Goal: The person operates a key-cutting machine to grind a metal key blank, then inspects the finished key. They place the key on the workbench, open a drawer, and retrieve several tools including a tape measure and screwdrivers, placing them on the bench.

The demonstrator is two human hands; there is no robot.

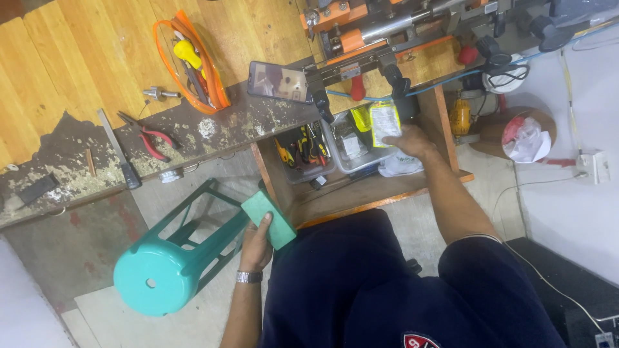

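My left hand [256, 243] holds a light green rectangular block [269, 218] beside my left knee, close to the legs of a teal plastic stool [169, 258] lying on its side. My right hand [409, 141] reaches forward under the workbench and grips a small clear plastic packet [385, 121] with a yellow-green top. The packet is held over a clear plastic bin [351, 147] on the lower wooden shelf [361, 196].
On the wooden workbench [97, 51] lie a phone [277, 82], red-handled pliers [151, 137], a metal file [117, 149], an orange tray of tools [193, 64] and an orange machine [380, 32]. A tool box [303, 151] sits on the shelf. A wall socket [593, 166] is at right.
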